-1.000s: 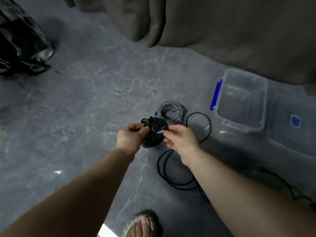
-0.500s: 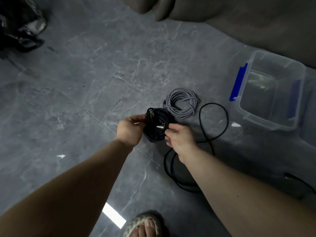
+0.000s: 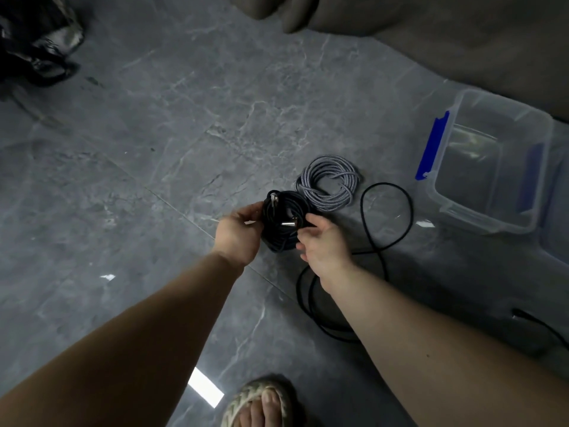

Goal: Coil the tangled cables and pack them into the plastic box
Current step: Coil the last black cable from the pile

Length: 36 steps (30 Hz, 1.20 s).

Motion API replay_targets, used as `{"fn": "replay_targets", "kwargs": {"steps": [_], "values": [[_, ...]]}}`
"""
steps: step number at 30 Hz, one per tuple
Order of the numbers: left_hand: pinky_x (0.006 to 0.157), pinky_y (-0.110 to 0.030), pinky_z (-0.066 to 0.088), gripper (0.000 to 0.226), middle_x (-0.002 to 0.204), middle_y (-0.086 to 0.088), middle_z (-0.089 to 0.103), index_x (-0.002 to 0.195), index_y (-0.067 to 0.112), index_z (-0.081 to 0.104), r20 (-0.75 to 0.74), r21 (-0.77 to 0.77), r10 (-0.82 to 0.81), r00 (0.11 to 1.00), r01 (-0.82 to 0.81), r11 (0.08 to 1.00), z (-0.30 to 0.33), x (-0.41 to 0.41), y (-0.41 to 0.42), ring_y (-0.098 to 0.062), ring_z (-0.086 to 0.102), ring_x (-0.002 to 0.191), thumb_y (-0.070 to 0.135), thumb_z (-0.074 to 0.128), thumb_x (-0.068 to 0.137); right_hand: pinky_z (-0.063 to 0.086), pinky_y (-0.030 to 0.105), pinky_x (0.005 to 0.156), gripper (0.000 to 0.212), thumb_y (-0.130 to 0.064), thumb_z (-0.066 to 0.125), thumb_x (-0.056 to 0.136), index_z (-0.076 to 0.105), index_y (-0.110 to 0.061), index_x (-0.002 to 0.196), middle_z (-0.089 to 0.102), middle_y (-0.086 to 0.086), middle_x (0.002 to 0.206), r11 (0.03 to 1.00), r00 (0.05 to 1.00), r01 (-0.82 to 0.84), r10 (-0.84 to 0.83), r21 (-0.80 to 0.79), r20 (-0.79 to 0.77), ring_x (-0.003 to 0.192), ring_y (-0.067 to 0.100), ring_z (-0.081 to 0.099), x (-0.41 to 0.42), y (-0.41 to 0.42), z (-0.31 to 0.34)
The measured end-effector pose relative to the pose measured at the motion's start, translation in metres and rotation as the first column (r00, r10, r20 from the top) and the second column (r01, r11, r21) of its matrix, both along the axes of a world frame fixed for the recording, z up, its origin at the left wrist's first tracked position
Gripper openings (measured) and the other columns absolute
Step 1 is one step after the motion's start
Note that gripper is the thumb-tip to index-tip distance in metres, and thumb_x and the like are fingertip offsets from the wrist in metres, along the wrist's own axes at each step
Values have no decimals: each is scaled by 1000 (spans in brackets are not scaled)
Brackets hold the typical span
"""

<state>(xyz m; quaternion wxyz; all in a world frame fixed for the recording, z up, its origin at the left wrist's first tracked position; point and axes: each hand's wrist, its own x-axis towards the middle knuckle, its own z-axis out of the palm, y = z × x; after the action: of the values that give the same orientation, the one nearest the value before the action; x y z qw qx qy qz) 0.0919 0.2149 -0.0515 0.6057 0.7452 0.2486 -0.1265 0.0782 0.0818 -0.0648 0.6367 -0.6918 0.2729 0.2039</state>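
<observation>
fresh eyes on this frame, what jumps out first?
Both hands meet mid-frame on a dark coiled cable: the left hand grips its left edge and the right hand holds the right edge. Just beyond it a grey braided coil lies on the floor, with a loose black cable looping to the right. At far right sits the clear plastic box, with no cable in it.

Black round coiled cable [image 3: 284, 229], silver plugs. Grey-white braided coiled cable [image 3: 328, 181]. Clear rectangular plastic box [image 3: 480, 217], blue latches. Grey marbled tile floor [image 3: 184, 134], white veins.
</observation>
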Motion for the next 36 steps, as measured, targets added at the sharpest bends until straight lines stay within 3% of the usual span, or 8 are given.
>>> {"fn": "replay_targets", "kwargs": {"steps": [4, 10, 14, 19, 24, 28, 32, 36], "values": [[60, -9, 44, 35, 78, 7, 54, 125, 17, 60, 31, 90, 52, 998, -55, 994, 2, -5, -1, -3, 53, 65, 4, 59, 92, 44, 17, 60, 45, -2, 50, 94, 47, -14, 137, 54, -6, 79, 1000, 1000, 12, -12, 20, 18, 67, 10, 53, -2, -5, 6], [59, -7, 43, 14, 73, 7, 54, 100, 18, 63, 135, 114, 54, 989, -70, 991, 19, -30, -37, 0, 53, 59, 10, 66, 89, 45, 20, 62, 43, -2, 50, 94, 51, -17, 134, 53, -6, 76, 996, 995, 84, -84, 11, 48, 63, 9, 52, -31, -39, 19], [69, -13, 45, 14, 78, 1, 59, 98, 18, 66, 159, 77, -80, 984, 69, 995, 17, -50, -86, -5, 54, 68, 10, 69, 87, 45, 16, 57, 42, -3, 50, 95, 51, -18, 134, 53, -4, 78, 988, 987, 156, -156, 2, 27, 64, 8, 52, -68, -83, 23], [61, -9, 41, 17, 70, 7, 53, 102, 15, 66, 143, 39, -283, 948, 281, 959, 22, -79, -174, 4, 49, 51, 8, 68, 87, 43, 16, 54, 40, 1, 49, 95, 53, -21, 128, 54, -2, 78, 954, 955, 296, -295, -51, 25, 62, 10, 50, -118, -158, 31], [63, -12, 44, 28, 75, 4, 53, 116, 11, 64, 43, -3, -469, 882, 469, 883, 16, -113, -243, -8, 51, 62, 10, 68, 88, 48, 31, 79, 35, 0, 58, 89, 62, -7, 122, 66, 6, 97, 844, 934, 354, -337, -403, 116, 87, 26, 64, -161, -243, 20], [71, -22, 48, 34, 80, 4, 56, 121, 15, 63, -13, 28, -538, 843, 538, 842, 7, -119, -284, -13, 55, 70, 14, 69, 87, 45, 31, 89, 33, -14, 57, 91, 62, -15, 124, 66, 11, 120, 692, 931, 303, -361, -656, 49, 109, 30, 60, -183, -303, 19], [46, -12, 41, 38, 82, 0, 58, 124, 20, 61, -56, 65, -599, 799, 601, 796, -6, -116, -320, -14, 56, 67, 18, 70, 87, 43, 34, 97, 47, -23, 56, 92, 48, -16, 138, 53, 11, 137, 711, 961, 155, -268, -686, -60, 123, 30, 52, -182, -342, 2], [44, -10, 38, 39, 76, 1, 59, 126, 16, 59, -75, 61, -633, 770, 637, 768, -11, -121, -339, -10, 55, 62, 16, 69, 88, 42, 31, 100, 48, -25, 54, 94, 43, -15, 140, 50, 12, 138, 817, 951, 76, -232, -572, -205, 124, 30, 49, -178, -355, -15]]}}
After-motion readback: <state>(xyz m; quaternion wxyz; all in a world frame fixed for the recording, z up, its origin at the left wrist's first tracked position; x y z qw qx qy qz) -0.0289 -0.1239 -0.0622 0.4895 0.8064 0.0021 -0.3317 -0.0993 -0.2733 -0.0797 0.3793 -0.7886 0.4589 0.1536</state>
